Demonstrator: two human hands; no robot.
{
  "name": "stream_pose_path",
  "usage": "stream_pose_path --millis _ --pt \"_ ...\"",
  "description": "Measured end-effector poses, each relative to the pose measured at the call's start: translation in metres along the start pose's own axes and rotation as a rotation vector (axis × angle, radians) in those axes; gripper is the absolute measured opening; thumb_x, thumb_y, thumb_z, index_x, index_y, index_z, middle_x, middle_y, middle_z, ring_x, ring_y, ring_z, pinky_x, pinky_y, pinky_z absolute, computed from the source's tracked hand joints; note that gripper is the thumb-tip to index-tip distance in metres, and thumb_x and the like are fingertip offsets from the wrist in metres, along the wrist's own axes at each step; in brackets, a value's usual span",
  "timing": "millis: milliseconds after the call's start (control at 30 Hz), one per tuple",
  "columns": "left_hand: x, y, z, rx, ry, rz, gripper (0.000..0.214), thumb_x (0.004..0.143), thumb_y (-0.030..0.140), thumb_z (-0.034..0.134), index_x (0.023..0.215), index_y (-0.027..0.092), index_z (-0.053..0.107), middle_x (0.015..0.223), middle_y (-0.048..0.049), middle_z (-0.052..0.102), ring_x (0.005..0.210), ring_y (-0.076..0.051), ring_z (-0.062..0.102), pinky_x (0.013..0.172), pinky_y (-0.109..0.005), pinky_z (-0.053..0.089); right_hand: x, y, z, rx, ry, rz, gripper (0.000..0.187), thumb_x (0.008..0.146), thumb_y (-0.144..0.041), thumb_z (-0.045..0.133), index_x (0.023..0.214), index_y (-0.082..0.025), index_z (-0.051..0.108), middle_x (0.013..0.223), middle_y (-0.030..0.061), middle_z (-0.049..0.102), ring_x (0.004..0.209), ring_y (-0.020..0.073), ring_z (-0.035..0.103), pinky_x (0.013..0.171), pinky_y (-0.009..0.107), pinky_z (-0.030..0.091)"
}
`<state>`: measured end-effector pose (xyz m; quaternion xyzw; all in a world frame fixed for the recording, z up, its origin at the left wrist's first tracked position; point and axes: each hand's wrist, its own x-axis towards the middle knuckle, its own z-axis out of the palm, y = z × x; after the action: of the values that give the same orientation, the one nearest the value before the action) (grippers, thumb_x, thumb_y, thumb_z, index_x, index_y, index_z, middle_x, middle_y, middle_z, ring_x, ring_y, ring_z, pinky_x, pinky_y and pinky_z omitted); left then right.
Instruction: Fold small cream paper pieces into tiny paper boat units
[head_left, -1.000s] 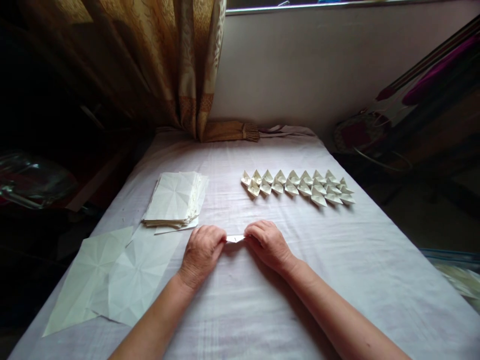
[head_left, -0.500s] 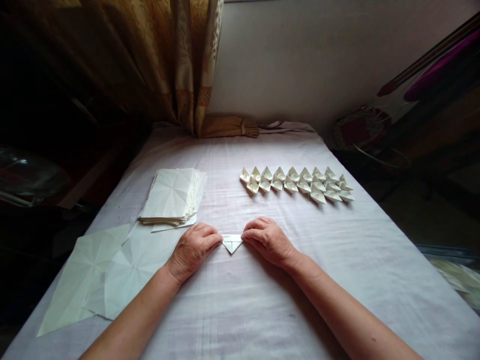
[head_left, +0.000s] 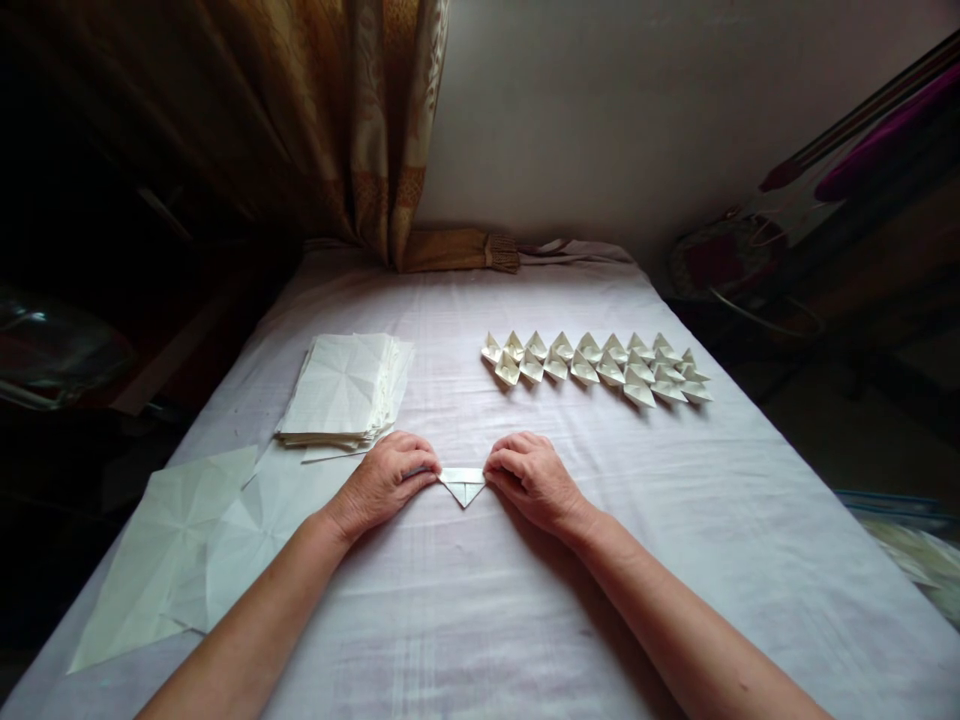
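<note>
A small folded paper triangle (head_left: 463,484) lies near the middle of the cloth-covered surface, its point toward me and a folded band along its far edge. My left hand (head_left: 389,480) pinches the triangle's left corner between thumb and fingers. At the opposite corner, my right hand (head_left: 532,480) grips the paper with its fingers closed together. Both corner tips are hidden by the fingertips. Beyond my right hand, several folded paper boats (head_left: 587,368) stand in staggered rows.
A thick stack of creased paper sheets (head_left: 341,385) sits beyond my left hand. Loose creased sheets (head_left: 161,550) lie at the left, partly under my left forearm. A gold-brown curtain (head_left: 375,130) hangs at the far edge of the white cloth (head_left: 450,620).
My left hand has shifted slightly left and away from me, showing a little more of the triangle's left side. The right hand stays at its corner.
</note>
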<state>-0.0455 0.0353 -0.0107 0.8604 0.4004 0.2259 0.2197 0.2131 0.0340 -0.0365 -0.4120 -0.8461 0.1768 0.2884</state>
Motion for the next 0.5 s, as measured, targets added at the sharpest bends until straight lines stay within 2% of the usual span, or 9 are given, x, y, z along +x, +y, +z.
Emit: stream_pose_path --millis 133,367,500 --pt "0.003 0.001 0.0 -0.009 0.006 -0.041 0.016 0.092 0.027 0.058 0.083 0.021 0.07 0.09 -0.0038 0.07 0.087 -0.017 0.061 0.085 -0.032 0.045 -0.001 -0.004 -0.001 0.0 -0.013 0.047 0.006 0.087 -0.021 0.066 0.081 -0.022 0.067 0.089 0.0017 0.068 0.084 0.0169 0.059 0.079 0.032 0.037" --pt "0.014 0.008 0.001 0.038 -0.079 -0.114 0.012 0.086 0.019 0.062 0.075 0.02 0.065 0.085 -0.0017 0.068 0.084 -0.018 0.059 0.083 -0.033 0.043 0.0 -0.006 -0.001 0.016 -0.02 0.067 0.009 0.087 -0.02 0.065 0.079 -0.023 0.066 0.087 0.0017 0.068 0.083 0.0176 0.059 0.079 0.033 0.038" --pt "0.014 0.011 0.002 0.077 -0.098 -0.121 0.011 0.087 0.018 0.061 0.076 0.02 0.063 0.087 -0.0018 0.065 0.086 -0.018 0.059 0.082 -0.032 0.043 -0.004 -0.011 0.001 -0.048 0.036 0.152 0.007 0.084 -0.022 0.068 0.088 -0.022 0.063 0.094 0.0041 0.068 0.09 0.0218 0.058 0.082 0.035 0.037"
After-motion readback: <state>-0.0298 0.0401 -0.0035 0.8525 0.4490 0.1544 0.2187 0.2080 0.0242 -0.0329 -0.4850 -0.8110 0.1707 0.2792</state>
